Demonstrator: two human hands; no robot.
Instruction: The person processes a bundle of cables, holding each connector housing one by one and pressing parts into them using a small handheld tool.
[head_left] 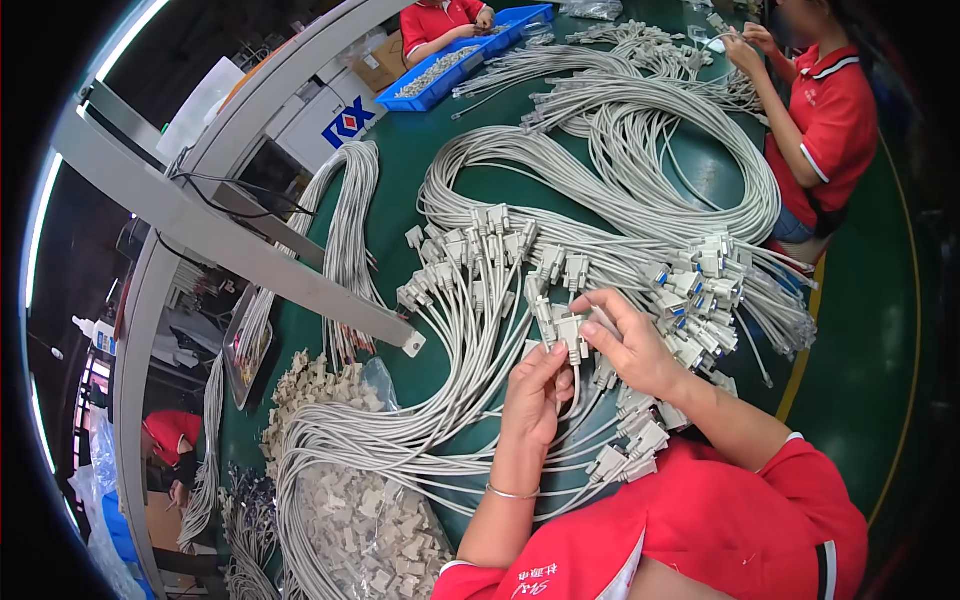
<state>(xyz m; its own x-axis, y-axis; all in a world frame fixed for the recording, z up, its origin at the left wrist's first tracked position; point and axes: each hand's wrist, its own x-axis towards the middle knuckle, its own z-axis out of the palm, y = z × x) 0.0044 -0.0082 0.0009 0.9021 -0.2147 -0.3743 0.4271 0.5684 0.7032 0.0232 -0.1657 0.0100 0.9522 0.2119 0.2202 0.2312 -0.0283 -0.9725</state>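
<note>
The person is wearing a red short-sleeved shirt [720, 515] with white lettering [540, 572] on its front. White trim [795, 437] is edging the sleeves [795, 470], and a slim silvery bangle [513, 494] is circling the left wrist [517, 474].

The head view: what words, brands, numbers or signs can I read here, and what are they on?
Looks like "KX", in big blue letters: white box.
Small white lettering, not surely readable: wearer's red shirt.
Label too small to read: white bottle.
Chest mark too small to read: co-worker's shirt.
Nothing readable: held plug.
</note>
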